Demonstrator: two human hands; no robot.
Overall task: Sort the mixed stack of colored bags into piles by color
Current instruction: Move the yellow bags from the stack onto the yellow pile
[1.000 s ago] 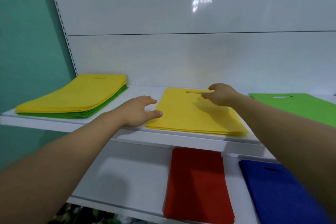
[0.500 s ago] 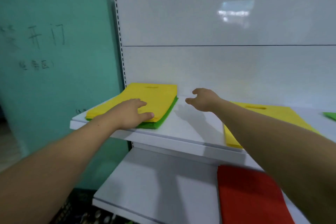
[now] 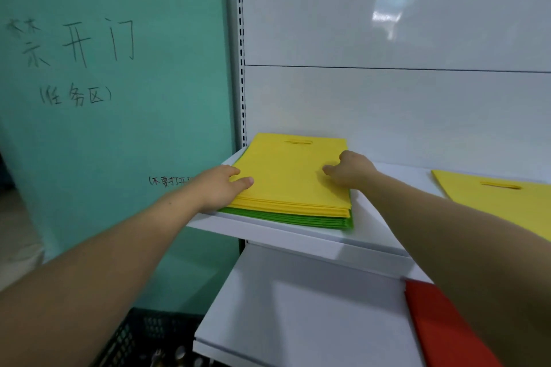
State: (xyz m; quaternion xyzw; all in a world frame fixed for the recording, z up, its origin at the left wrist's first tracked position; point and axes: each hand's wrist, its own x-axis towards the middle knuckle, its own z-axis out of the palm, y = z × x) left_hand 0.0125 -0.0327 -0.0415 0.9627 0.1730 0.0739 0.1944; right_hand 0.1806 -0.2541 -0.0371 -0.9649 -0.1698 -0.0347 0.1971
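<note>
Teal wall [image 3: 119, 134], white shelf [image 3: 387, 185]; yellow pile [image 3: 495, 208] and red bags [image 3: 441, 331] at right.
Mixed stack [image 3: 286, 179], yellow over green, on that shelf: left hand [image 3: 219, 189] flat at its edge; right hand [image 3: 353, 171] with bent fingers atop, grip unclear.

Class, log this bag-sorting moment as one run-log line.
mixed stack: yellow over green bags | left hand: rests on its left edge | right hand: touches its top | yellow pile: apart, to right

Teal wall [image 3: 119, 134] with handwriting, white shelving [image 3: 298, 307], black crate [image 3: 143, 334] below
</note>
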